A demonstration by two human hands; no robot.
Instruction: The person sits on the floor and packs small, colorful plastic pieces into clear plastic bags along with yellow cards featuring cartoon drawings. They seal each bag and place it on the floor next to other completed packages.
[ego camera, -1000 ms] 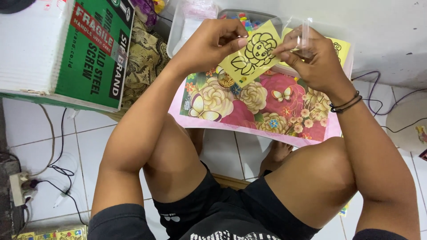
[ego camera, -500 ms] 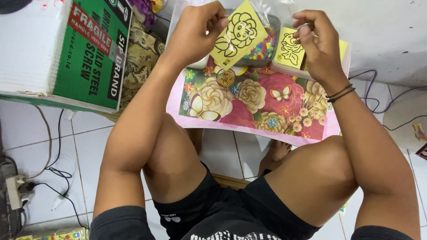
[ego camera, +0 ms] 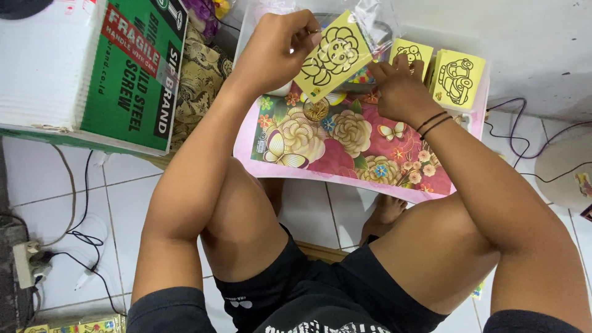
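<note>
Yellow card (ego camera: pixel 333 57) with a black outline cartoon, sleeved in a clear plastic bag (ego camera: pixel 370 18), is held tilted above the far part of the floral-print worktop (ego camera: pixel 345 145), near its back edge. Nearest the camera: bent bare knees, black shorts, white floor tiles, a bare foot (ego camera: pixel 383 213) under the worktop. Left hand (ego camera: pixel 274 49) pinches the card's upper left edge, fingers curled tight on it. Right hand (ego camera: pixel 398 89), black bands on the wrist, sits just right of the card with fingers curled over the worktop, fingertips near the card's lower right corner; can't tell if it grips anything. Round gold ornament (ego camera: pixel 316 110) lies on the worktop below the card. Farther right, a stack of yellow cards (ego camera: pixel 457 77) with a car outline, another yellow card (ego camera: pixel 412 52) beside it. Far left, a green-and-white cardboard box (ego camera: pixel 92 68); a power strip (ego camera: pixel 28 262) with cables on the floor.
</note>
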